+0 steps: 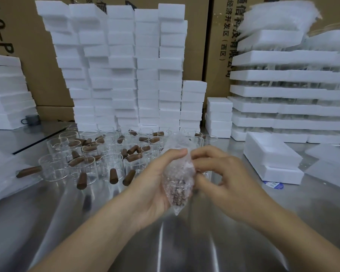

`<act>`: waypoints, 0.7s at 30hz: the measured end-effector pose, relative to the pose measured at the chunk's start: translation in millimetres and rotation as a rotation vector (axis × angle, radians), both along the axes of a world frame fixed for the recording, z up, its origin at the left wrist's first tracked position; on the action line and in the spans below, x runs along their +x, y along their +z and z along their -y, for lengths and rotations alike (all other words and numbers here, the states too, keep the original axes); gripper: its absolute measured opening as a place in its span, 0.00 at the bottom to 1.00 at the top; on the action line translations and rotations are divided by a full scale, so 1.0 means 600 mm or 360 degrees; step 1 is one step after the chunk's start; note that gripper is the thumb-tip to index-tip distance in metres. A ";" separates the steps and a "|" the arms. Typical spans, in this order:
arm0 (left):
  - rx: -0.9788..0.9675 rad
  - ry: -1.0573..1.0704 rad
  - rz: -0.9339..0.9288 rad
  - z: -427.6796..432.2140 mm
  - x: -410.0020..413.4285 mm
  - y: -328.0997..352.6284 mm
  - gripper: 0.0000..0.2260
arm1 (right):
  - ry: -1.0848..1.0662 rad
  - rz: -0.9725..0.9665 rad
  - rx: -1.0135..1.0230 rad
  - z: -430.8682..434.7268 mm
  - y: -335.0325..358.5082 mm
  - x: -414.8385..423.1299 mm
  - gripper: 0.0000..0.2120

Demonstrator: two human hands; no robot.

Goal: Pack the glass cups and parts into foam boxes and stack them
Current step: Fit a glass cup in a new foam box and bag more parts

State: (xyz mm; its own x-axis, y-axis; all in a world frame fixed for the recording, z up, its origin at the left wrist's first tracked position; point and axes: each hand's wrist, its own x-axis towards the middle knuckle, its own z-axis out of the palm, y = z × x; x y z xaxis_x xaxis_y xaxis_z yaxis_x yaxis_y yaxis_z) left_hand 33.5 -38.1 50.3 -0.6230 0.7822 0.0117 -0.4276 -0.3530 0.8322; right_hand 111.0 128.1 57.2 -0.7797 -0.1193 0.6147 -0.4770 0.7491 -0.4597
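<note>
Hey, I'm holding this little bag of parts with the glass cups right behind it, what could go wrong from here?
The left hand and right hand both grip the bag; if it bursts open, its small brown pieces may scatter over the table. The cups stand crowded just beyond the hands; a jerk could knock them. The foam stacks behind look uneven and might topple onto the glass.

I have both bare forearms in from the bottom edge, meeting at centre: left hand [155, 177] palm up, fingers curled round a small bag [180, 185] — right hand [220, 173] pinching its top, knuckles toward me.
</note>
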 end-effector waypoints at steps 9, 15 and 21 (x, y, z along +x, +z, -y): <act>-0.0029 0.0144 -0.0208 -0.007 0.017 -0.001 0.26 | -0.0339 -0.0104 -0.0568 0.019 -0.018 -0.008 0.12; -0.0168 0.0092 -0.0315 -0.010 0.027 -0.009 0.27 | 0.0215 0.0603 -0.0644 -0.001 -0.006 -0.006 0.09; -0.0211 0.0235 -0.0262 -0.017 0.019 -0.016 0.27 | -0.0179 0.0049 -0.0733 -0.001 -0.009 -0.004 0.06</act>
State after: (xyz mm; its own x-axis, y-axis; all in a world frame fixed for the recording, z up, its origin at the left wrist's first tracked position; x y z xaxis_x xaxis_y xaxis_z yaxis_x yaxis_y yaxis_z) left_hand 45.2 -27.7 40.9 -0.7288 0.6842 0.0257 -0.2345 -0.2848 0.9295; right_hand 108.5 128.5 51.7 -0.7908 0.2462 0.5604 -0.3858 0.5103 -0.7686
